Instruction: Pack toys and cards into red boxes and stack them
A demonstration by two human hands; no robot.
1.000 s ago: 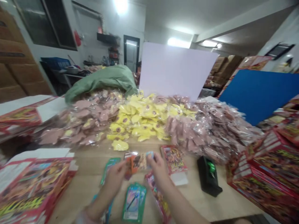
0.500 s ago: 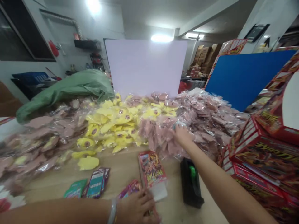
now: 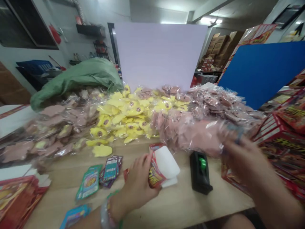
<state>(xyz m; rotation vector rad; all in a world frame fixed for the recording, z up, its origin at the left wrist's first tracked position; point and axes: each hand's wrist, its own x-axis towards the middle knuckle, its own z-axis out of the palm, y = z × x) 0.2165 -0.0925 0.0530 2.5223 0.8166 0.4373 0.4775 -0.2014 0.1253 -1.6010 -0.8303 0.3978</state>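
Note:
My left hand (image 3: 137, 181) grips a small red printed box (image 3: 160, 165) with a white flap, lifted off the wooden table (image 3: 171, 206) and tilted. My right hand (image 3: 240, 156) is blurred at the right and holds a clear-wrapped pink packet (image 3: 207, 135) just in front of the pink heap. Behind them lies a wide pile of wrapped pink packets (image 3: 214, 105) and yellow packets (image 3: 128, 117). A black tape dispenser (image 3: 200, 171) with a green roll stands between my two hands.
Green and purple card packs (image 3: 102, 173) lie left of my left hand. Red printed cartons are stacked at the right (image 3: 283, 140) and lower left (image 3: 16, 197). A green sack (image 3: 78, 78), a white board (image 3: 159, 54) and a blue board (image 3: 264, 71) stand behind the heap.
My left hand has picked the red box up from the table. My right hand has drawn back from the pink heap toward me with a packet.

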